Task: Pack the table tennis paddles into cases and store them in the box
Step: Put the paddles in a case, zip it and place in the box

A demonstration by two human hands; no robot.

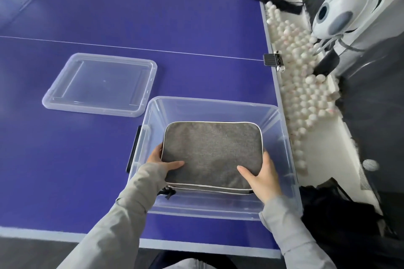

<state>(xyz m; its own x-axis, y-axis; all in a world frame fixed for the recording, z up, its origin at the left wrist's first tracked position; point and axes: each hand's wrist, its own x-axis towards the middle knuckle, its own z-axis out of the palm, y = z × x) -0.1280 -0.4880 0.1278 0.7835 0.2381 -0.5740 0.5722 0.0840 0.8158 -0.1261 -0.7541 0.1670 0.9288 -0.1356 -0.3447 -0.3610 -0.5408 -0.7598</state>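
Both hands hold the grey case (212, 155) inside the clear box (209, 102): the left hand (159, 160) clasps its 8 o'clock edge, the right hand (262, 176) its 4 o'clock corner, thumbs on top.

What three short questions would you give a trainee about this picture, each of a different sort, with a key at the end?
1. True or false: the clear lid sits closed on the clear box.
2. What do the left hand and the right hand hold together?
A) a bare paddle
B) the grey case
C) a white ball
3. Short answer: as the person sees it, on which side of the box does the lid lie?

Key
1. False: the lid lies flat on the table, apart from the box.
2. B: each hand grips one side of the case, inside the box.
3. Left, and a little farther away.
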